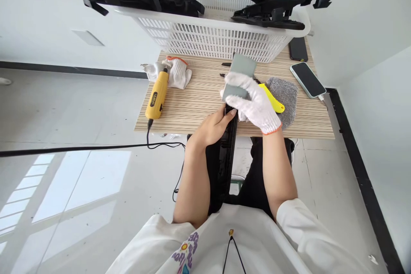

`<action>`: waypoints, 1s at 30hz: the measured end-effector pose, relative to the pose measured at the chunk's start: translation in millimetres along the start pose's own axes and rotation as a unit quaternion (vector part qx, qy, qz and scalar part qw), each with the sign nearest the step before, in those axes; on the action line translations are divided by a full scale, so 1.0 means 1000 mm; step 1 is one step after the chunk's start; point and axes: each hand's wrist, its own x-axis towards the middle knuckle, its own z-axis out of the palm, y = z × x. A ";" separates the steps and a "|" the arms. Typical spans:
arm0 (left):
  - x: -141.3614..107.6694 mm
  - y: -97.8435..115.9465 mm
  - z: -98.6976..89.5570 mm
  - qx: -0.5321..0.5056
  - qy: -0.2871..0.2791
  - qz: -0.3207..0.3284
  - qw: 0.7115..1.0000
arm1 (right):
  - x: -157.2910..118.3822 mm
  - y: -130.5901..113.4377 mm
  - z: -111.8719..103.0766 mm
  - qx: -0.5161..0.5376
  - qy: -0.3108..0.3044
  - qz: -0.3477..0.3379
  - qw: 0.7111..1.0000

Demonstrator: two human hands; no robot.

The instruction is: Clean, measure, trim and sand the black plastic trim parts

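A long black plastic part [227, 154] lies lengthwise over my lap, its far end at the table's front edge. My bare left hand [214, 127] grips it near that end, thumb on top. A white knit glove with an orange cuff covers my right hand [252, 100], whose fingers are wrapped round a flat grey-green block [244, 66] just beyond the black part's end. Beside my right hand lie a yellow-handled tool [272, 99] and a grey cloth [287, 96].
A white basket [218, 36] holding black plastic parts [272, 8] stands at the back. On the wooden table [199, 94] are a yellow corded power tool [157, 96], white gloves [178, 72] and two phones [308, 79]. The cord runs off left.
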 end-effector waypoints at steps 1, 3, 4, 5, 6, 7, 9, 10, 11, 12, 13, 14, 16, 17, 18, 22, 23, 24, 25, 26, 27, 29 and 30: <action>0.000 0.000 0.000 0.005 0.000 -0.004 1.000 | 0.000 0.001 0.000 -0.011 0.011 -0.012 1.000; 0.000 -0.001 0.000 0.011 0.000 -0.015 1.000 | 0.001 0.003 0.000 -0.027 0.080 -0.040 0.996; 0.000 -0.002 0.000 0.010 -0.001 -0.019 1.000 | 0.001 0.004 0.000 -0.025 0.098 -0.041 0.994; 0.000 -0.002 0.000 0.005 -0.002 -0.019 1.000 | 0.002 0.004 0.000 -0.018 0.088 -0.029 0.996; 0.000 -0.002 0.000 0.000 -0.003 -0.016 1.000 | 0.002 0.004 0.000 -0.012 0.061 -0.008 0.998; 0.000 -0.003 0.000 -0.004 -0.002 -0.014 1.000 | 0.002 0.004 -0.001 -0.011 0.037 0.008 0.999; 0.000 -0.003 0.000 -0.002 0.002 -0.011 1.000 | 0.001 0.004 -0.001 -0.020 0.056 0.005 0.998; 0.000 -0.003 0.000 -0.001 0.004 -0.009 1.000 | 0.001 0.003 -0.002 -0.023 0.086 -0.006 0.996; 0.000 -0.003 0.000 -0.002 0.005 -0.008 1.000 | 0.000 0.002 -0.002 -0.020 0.106 -0.012 0.994; 0.000 -0.003 0.000 -0.005 0.005 -0.005 1.000 | 0.000 0.001 -0.003 -0.009 0.099 -0.008 0.995; 0.000 -0.002 0.000 -0.006 0.003 -0.002 1.000 | -0.001 0.000 -0.003 0.007 0.060 0.007 0.998; 0.000 -0.002 0.000 -0.005 0.000 -0.001 1.000 | -0.002 -0.001 -0.003 0.019 0.009 0.026 0.999; -0.001 -0.001 -0.001 0.004 -0.003 -0.005 1.000 | -0.003 -0.005 -0.004 0.018 -0.044 0.038 0.998; -0.001 -0.001 -0.001 0.008 -0.003 -0.007 1.000 | -0.004 -0.007 -0.004 0.009 -0.023 0.029 0.999; -0.001 0.000 -0.001 0.009 -0.003 -0.008 1.000 | -0.005 -0.009 -0.004 0.001 0.021 0.013 1.000; -0.001 0.002 -0.001 -0.002 -0.011 0.000 1.000 | -0.006 -0.012 -0.004 0.033 0.048 0.007 0.998; -0.001 0.002 -0.001 0.003 -0.012 0.001 1.000 | -0.005 -0.011 -0.004 0.032 0.009 0.021 0.999; -0.001 0.002 -0.001 0.011 -0.010 0.000 1.000 | -0.005 -0.009 -0.004 0.024 -0.019 0.029 0.999; -0.001 0.002 -0.001 0.019 -0.008 -0.004 1.000 | -0.004 -0.007 -0.003 0.012 -0.022 0.030 0.999; -0.001 0.002 -0.001 0.024 -0.006 -0.007 1.000 | -0.003 -0.005 -0.001 0.003 0.000 0.022 1.000; -0.001 0.001 -0.001 0.025 -0.006 -0.010 1.000 | -0.002 -0.003 0.000 0.005 0.034 0.009 0.999; 0.000 0.000 -0.001 0.017 -0.008 -0.008 1.000 | -0.001 -0.002 0.002 0.046 0.060 -0.001 0.997; 0.000 0.000 -0.001 0.015 -0.008 -0.006 1.000 | -0.001 -0.002 0.003 0.064 0.031 0.011 0.997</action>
